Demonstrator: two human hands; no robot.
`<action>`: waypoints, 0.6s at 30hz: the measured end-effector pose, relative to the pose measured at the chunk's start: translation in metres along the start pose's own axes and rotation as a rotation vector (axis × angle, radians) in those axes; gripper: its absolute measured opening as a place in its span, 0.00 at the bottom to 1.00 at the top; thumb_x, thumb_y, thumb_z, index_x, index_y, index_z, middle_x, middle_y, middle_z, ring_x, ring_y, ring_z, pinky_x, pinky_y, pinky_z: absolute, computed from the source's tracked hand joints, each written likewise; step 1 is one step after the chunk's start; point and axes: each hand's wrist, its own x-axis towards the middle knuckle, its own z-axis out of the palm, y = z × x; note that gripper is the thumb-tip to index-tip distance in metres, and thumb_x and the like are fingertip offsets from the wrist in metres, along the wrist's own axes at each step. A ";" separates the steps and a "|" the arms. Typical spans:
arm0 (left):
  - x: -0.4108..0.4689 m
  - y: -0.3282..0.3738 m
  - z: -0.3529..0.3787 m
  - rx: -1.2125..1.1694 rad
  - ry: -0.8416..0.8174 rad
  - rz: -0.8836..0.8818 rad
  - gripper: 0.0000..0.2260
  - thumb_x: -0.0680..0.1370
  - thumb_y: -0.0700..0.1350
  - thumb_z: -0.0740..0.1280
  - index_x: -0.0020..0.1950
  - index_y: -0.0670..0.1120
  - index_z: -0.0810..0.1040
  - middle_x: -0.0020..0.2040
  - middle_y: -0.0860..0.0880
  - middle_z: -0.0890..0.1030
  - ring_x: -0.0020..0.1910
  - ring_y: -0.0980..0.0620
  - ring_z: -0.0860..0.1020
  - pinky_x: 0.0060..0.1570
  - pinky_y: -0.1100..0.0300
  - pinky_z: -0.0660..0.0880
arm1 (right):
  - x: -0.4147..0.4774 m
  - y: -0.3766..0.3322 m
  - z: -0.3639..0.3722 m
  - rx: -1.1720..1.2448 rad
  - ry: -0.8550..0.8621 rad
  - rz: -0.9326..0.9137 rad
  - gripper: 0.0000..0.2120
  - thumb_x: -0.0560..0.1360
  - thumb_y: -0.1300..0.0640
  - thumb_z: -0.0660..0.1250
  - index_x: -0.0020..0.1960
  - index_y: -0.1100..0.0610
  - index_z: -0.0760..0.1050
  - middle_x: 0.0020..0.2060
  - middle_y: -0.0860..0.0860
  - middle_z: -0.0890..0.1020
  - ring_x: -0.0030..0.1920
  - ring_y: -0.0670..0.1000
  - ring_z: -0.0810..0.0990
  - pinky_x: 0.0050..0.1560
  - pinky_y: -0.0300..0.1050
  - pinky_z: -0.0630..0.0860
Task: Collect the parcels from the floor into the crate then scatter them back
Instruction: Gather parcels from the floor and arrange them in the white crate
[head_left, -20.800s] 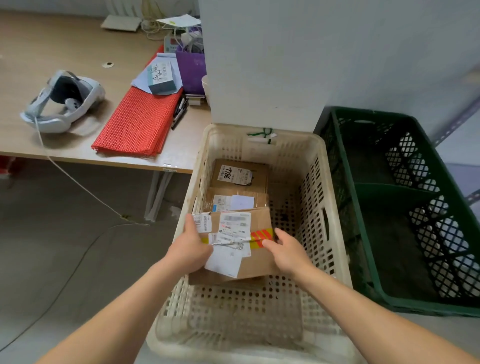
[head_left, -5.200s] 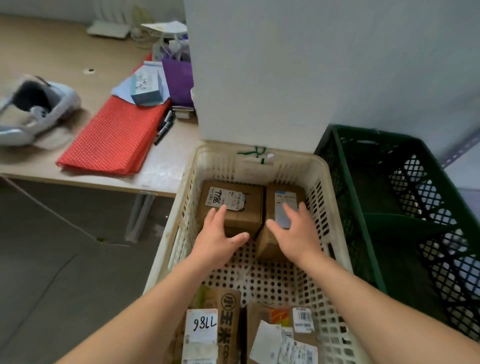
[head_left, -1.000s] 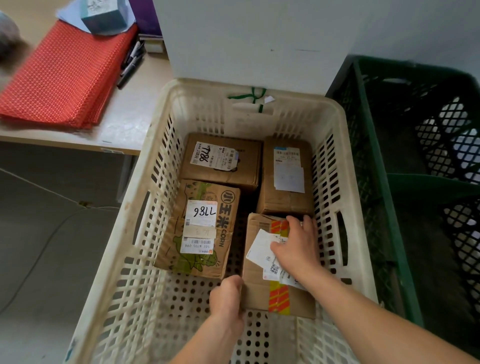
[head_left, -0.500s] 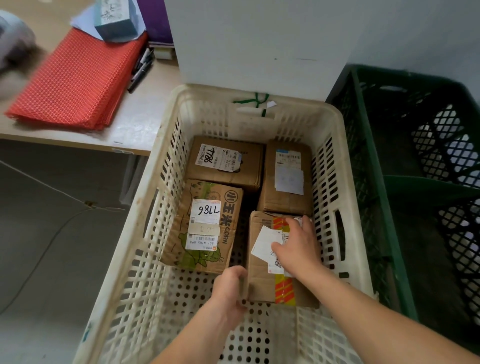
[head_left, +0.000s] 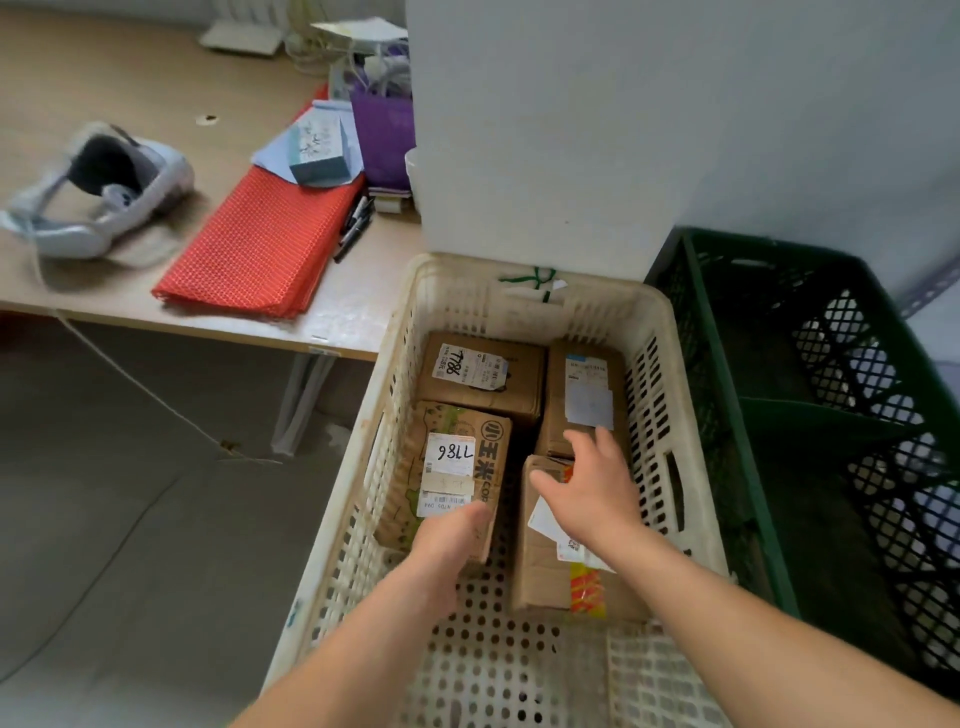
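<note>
four parcels lie flat in the white crate (head_left: 400, 364), long axes running away from the person. the left hand (head_left: 452, 535) rests curled on the corn box (head_left: 457, 462), grip unclear. the right hand (head_left: 587, 488) hovers spread over the taped box (head_left: 545, 566), nearer it.

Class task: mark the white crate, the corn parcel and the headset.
white crate (head_left: 395, 374), head view, left rim
corn parcel (head_left: 452, 431), head view, printed top face
headset (head_left: 156, 182), head view, right side of its shell
</note>
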 end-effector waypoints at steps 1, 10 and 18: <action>-0.006 0.003 -0.006 0.024 0.008 0.053 0.12 0.79 0.48 0.69 0.60 0.47 0.73 0.48 0.51 0.76 0.47 0.49 0.74 0.54 0.51 0.71 | -0.006 -0.008 -0.006 0.005 0.008 -0.017 0.36 0.77 0.38 0.68 0.80 0.48 0.63 0.82 0.53 0.56 0.82 0.56 0.55 0.77 0.59 0.64; -0.072 0.035 -0.058 0.368 0.148 0.556 0.29 0.76 0.54 0.70 0.74 0.46 0.71 0.70 0.48 0.75 0.65 0.49 0.75 0.64 0.49 0.75 | -0.050 -0.092 -0.046 0.152 0.076 -0.261 0.35 0.79 0.37 0.65 0.81 0.49 0.62 0.84 0.53 0.55 0.83 0.53 0.53 0.80 0.59 0.59; -0.125 0.040 -0.091 0.400 0.353 0.712 0.30 0.74 0.54 0.72 0.74 0.48 0.71 0.72 0.48 0.73 0.64 0.50 0.75 0.60 0.56 0.73 | -0.085 -0.143 -0.072 0.271 0.075 -0.503 0.38 0.75 0.33 0.61 0.80 0.49 0.65 0.83 0.54 0.59 0.82 0.54 0.58 0.78 0.66 0.61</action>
